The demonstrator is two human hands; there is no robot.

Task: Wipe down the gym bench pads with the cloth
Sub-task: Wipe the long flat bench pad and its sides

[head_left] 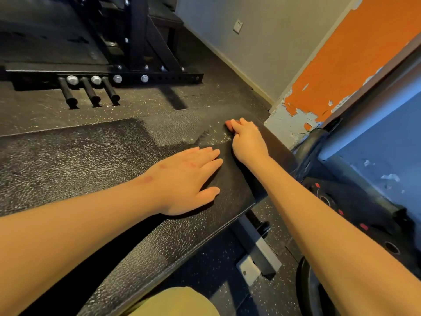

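A black textured bench pad (pixel 95 160) stretches across the middle of the view. My left hand (pixel 189 179) lies flat on its right part, fingers straight and pointing right. My right hand (pixel 247 140) sits further away at the pad's far right end, fingers curled over a small reddish cloth (pixel 228 124), of which only an edge shows past the fingertips. A wet streak shows on the pad just left of the cloth.
The bench's metal foot (pixel 257 254) sticks out below the pad on the speckled rubber floor. A black rack base with three pegs (pixel 91 90) stands behind. Black weight plates (pixel 355 215) lean at the right by a peeling orange and blue wall (pixel 341 71).
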